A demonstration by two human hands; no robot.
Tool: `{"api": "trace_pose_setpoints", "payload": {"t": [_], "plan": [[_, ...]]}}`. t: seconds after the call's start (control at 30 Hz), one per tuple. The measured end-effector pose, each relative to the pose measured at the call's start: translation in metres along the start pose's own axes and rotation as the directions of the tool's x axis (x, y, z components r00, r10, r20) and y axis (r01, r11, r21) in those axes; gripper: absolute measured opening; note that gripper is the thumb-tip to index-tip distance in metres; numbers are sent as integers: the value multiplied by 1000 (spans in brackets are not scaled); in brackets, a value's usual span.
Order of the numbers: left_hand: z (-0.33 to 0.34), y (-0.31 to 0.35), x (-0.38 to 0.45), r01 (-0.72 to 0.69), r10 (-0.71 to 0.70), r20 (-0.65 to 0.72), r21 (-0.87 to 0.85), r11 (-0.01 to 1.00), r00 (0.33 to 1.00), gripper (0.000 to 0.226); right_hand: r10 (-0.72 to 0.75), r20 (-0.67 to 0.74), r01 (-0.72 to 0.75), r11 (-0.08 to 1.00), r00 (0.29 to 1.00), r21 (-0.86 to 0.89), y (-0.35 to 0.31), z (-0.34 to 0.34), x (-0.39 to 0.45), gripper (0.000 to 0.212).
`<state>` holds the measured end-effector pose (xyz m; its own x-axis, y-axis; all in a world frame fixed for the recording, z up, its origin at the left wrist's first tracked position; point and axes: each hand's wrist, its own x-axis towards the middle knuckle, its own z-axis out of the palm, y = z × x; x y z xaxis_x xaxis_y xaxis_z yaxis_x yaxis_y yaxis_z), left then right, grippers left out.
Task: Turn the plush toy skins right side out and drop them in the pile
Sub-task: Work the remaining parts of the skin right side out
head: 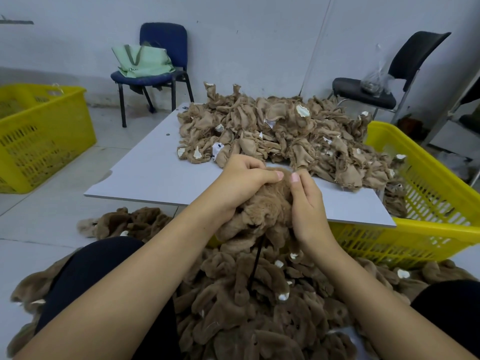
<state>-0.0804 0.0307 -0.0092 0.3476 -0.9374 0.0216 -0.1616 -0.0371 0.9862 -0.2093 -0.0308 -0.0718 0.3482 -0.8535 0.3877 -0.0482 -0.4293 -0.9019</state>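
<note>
Both hands are bunched into one brown plush skin [262,206], held up just in front of the near edge of the grey board [145,175]. The left hand [240,179] has its fingers curled into the fabric on top, and the right hand [305,201] pinches the other side, thumb up. Looks mostly fur-side out already, though the hands cover the opening, so it's hard to be sure.

The stuff is obviously light and floppy with no stiffness at all. It'll sag wherever it isn't held, so gripping at the seam opening makes sense.

The inside-out heap [285,131] sits on the far side of the board. The finished fluffy pile [254,302] lies on the floor below the board's near edge, between the person's knees.
</note>
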Motion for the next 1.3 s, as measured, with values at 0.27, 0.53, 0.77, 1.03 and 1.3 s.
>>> {"api": "trace_pose_setpoints", "payload": {"t": [0.27,0.53,0.77,1.03,1.3], "plan": [[10,-19,6,8,-8,5,-38,999,1000,31,37,50,-35,999,998,-27,8,9,0,38],[23,-66,-9,-197,272,-43,584,788,961,30,141,149,-123,984,979,-128,39,14,-19,39],[20,-63,-8,-371,524,-159,538,757,837,29,33,72,-41,993,997,113,13,10,-3,33],[37,-94,-3,-442,476,-157,211,872,865,24,-60,242,57,998,968,16,4,4,0,21],[50,-109,-2,-482,509,-167,179,858,844,29,45,292,-67,996,955,66,10,2,-6,19]]}}
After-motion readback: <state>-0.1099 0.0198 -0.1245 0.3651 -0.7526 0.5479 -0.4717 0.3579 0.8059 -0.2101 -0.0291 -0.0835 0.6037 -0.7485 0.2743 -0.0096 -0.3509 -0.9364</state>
